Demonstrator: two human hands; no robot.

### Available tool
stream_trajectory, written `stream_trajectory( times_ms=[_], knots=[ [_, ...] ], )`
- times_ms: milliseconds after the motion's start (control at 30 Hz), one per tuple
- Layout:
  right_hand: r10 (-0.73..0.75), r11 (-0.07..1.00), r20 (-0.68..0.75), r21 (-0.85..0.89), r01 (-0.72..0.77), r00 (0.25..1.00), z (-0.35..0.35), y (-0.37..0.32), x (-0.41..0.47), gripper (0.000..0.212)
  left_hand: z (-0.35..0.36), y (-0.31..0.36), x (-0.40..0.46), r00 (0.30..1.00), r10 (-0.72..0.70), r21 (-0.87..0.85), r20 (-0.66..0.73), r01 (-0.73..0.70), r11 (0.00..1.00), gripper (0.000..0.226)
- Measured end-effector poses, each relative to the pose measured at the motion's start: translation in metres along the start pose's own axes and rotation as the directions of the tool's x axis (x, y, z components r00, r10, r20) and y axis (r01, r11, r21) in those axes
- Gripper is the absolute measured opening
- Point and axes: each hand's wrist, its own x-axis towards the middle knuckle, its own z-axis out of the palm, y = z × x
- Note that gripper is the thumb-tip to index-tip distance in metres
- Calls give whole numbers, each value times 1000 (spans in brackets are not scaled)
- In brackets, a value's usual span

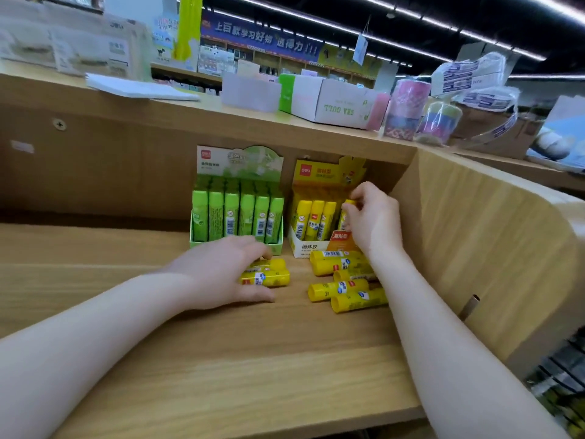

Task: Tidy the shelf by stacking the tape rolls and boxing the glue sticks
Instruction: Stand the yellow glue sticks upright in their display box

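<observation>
Both hands grip yellow glue sticks [348,297] over a wooden shelf [253,359] in a shop.

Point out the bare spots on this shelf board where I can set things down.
Bare: shelf board left of the green glue box, and the front strip. Crowded: loose yellow sticks before the yellow box, between left hand and right hand.

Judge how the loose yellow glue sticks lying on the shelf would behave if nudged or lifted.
The loose yellow glue sticks are round tubes lying on their sides on the flat wooden shelf, so a nudge would probably roll them. They look like stiff plastic, unlikely to bend. Being small beside the left hand, each probably lifts easily.
</observation>
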Motion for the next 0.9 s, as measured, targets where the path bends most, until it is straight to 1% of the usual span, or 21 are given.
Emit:
stream_trajectory(
  times_ms=[67,167,333,400,433,500,567,600,667,733,767,833,867,900],
  knots=[
    [13,998,10,66,-14,1000,2,2,2,8,0,-3,-1,1000,-6,-17,14,7,1000,64],
    [39,983,-12,182,-36,999,5,3,3,13,0,-11,-3,1000,-7,-40,14,8,999,59],
    [52,977,-9,208,-49,999,7,4,1,10,-1,-19,-6,1000,16,-112,26,-13,994,55],
    [51,980,-8,194,-49,999,7,5,-3,10,-2,-20,-6,999,21,-127,25,-18,992,55],
    [33,987,-7,159,-32,999,7,4,-4,11,-2,-20,-6,999,21,-129,27,-18,991,55],
    [-36,999,-6,24,36,999,7,3,-5,11,-2,-20,-6,999,23,-118,22,-21,993,56],
    [-95,988,11,-123,95,995,5,-1,-4,10,-3,-19,-7,999,4,-86,34,-1,996,56],
    [-106,979,25,-171,109,994,4,-3,-4,9,-5,-18,-8,999,-19,-42,48,21,999,55],
    [-111,966,47,-230,119,993,2,-6,-3,10,-9,-16,-10,994,-84,116,70,75,990,56],
    [-118,951,28,-285,121,993,3,-7,-6,18,-12,-15,-12,991,-110,270,76,86,959,58],
    [-121,949,-1,-293,115,993,3,-6,-8,23,-11,-17,-12,992,-103,303,71,77,950,57],
    [-120,963,-83,-253,96,989,2,-7,-14,28,-12,-15,-12,987,-113,343,116,67,937,50],
    [-140,973,-131,-203,112,981,-1,-7,-16,29,-12,-12,-13,982,-118,344,150,60,937,45],
    [-185,977,-174,-138,162,967,-4,-9,-19,28,-12,-9,-14,979,-126,356,162,61,933,42]
  ],
)
